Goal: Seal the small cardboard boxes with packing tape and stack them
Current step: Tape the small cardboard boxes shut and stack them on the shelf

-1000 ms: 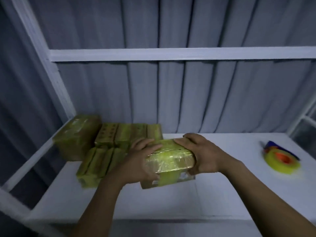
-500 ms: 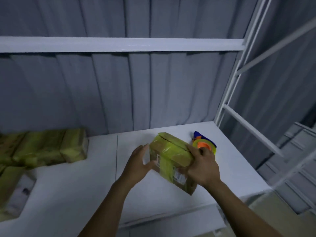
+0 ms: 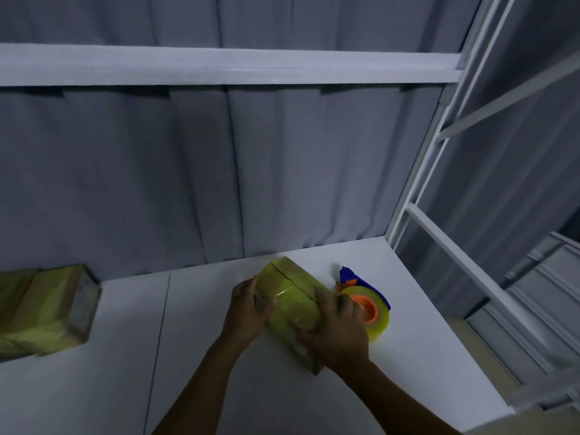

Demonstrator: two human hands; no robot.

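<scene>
A small cardboard box, wrapped in yellowish tape, lies on the white shelf with its long side running from far left to near right. My left hand holds its left side, fingers curled over the top edge. My right hand grips its near right end. Right beside that hand lies the tape dispenser, a yellowish roll on an orange hub with a blue handle. At the far left sits a pile of taped boxes, partly cut off by the frame edge.
A grey curtain closes the back of the shelf. A white shelf beam runs overhead and a white upright post stands at the right rear corner. The shelf's right edge drops off beyond the tape dispenser.
Both hands carried the box from beside the pile at the left over to the right end of the shelf and lowered it next to the tape dispenser. The view swung right.
</scene>
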